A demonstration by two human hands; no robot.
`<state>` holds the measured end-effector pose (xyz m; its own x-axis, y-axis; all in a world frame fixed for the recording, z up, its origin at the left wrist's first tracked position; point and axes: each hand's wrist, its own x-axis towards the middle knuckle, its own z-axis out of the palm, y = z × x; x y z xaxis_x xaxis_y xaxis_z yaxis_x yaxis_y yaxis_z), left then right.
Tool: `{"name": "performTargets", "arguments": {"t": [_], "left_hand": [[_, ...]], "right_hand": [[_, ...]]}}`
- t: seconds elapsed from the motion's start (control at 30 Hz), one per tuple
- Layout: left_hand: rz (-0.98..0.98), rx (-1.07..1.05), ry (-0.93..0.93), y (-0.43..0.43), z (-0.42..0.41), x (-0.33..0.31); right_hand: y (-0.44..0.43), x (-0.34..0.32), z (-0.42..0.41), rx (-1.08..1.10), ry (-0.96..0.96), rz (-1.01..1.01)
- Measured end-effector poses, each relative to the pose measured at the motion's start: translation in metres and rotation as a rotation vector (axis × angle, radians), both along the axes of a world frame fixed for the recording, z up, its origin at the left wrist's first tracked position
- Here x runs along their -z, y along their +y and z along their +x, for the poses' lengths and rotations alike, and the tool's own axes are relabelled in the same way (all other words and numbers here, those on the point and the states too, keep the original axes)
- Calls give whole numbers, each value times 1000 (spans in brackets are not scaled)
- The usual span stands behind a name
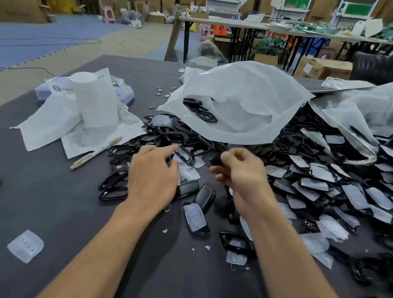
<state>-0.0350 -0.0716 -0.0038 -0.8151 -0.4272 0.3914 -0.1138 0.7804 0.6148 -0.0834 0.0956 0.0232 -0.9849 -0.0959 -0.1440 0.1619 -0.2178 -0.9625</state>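
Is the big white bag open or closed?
Open. The white bag gapes at its mouth, and black frames lie inside.

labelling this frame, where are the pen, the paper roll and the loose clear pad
pen point(96, 153): head view, middle of the barrel
paper roll point(96, 102): head view, side wall
clear pad point(25, 246): head view, top face

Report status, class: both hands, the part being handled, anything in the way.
Left hand open, reaching toward a black frame at the pile. Right hand pinches a small black part. White bag overhangs the pile just beyond.
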Motion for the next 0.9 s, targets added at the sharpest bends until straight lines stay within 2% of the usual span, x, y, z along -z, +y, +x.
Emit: {"name": "performTargets", "arguments": {"t": [0.1,0.3,0.47,0.57,0.6,0.7,0.73,0.9], "left_hand": [[-46,90,9,12,-30,-9],[-255,44,-205,26,-75,-2],[-323,-128,-10,31,-63,-19],[-120,-201,38,21,-36,-34],[12,-169,30,14,-25,-36],[565,99,47,-3,9,-34],[666,138,49,-8,18,-29],[767,171,62,-16,42,0]], "right_hand": [[-7,11,16,7,-55,-165],[-2,11,20,-11,-79,-244],[4,9,18,-14,-109,-310],[6,8,19,0,-148,-338],[7,7,19,-3,-160,-344],[6,6,21,-10,-159,-281],[6,6,21,-12,-153,-245],[5,4,27,-61,-159,-253]]}}
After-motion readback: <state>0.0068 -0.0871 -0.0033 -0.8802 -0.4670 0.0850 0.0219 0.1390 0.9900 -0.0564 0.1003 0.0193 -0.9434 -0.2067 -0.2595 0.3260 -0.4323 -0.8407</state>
